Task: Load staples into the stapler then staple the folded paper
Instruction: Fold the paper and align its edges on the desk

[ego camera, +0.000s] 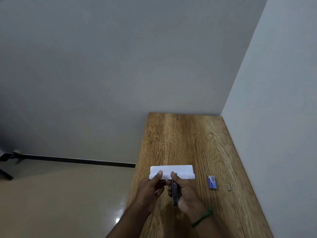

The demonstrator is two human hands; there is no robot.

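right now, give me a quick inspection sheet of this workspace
surface: brown wood-grain table set into a corner of grey walls.
job's things: white folded paper held at its near edge; dark slim stapler at that edge; small blue-and-white staple box lying to the right.
clutter: small grey metal piece right of the box, too small to identify.
grips: left hand pinches the paper; right hand, green cord bracelet at the wrist, holds the stapler.
cables: nothing seen.
surroundings: beige glossy floor, black skirting, dark stand legs far left.
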